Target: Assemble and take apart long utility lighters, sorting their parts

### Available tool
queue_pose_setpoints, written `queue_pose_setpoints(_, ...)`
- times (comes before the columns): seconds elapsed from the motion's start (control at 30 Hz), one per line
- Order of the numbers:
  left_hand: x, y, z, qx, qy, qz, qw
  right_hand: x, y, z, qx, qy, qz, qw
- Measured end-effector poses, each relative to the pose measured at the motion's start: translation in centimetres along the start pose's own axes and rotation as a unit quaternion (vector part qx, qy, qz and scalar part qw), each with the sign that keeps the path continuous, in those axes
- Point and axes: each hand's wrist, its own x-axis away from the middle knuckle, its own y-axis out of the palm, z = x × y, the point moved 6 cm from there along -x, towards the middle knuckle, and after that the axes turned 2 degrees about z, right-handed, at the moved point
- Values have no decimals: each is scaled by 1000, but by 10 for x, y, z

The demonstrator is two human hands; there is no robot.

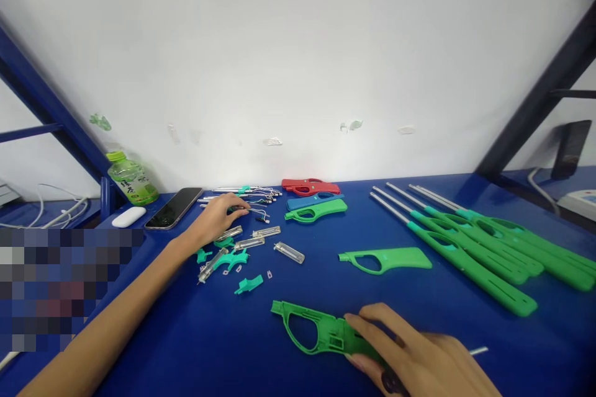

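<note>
My right hand (410,347) holds the wide end of a green lighter handle half (333,332), its hollow inner side facing up, low over the blue table. At the back left, my left hand (221,217) is closed, its fingers curled over a pile of metal lighter tubes with wires (261,194). What its fingertips pinch is hidden. Close by lie several clear fuel tanks (289,252) and teal trigger pieces (249,285). Another green handle half (386,259) lies beyond my right hand.
Several green lighters with metal tubes (470,254) lie at the right. Red handle pieces (311,187), a blue one (307,201) and a green one (316,210) rest by the wall. A phone (174,208), white case (129,217) and bottle (133,180) are at the left.
</note>
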Motion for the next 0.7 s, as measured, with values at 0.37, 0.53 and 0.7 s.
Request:
queue_pose_setpoints(0.37, 2, -23, 3, -3, -9, 105, 994, -31, -25, -8, 4, 18, -65, 998)
queue_pose_setpoints(0.53, 9, -44, 23, -26, -22, 154, 987, -56, -31, 15, -98, 66, -77, 990)
queue_pose_setpoints(0.7, 23, -69, 58, -44, -6, 243, 969, -60, -65, 51, -164, 131, 8, 978)
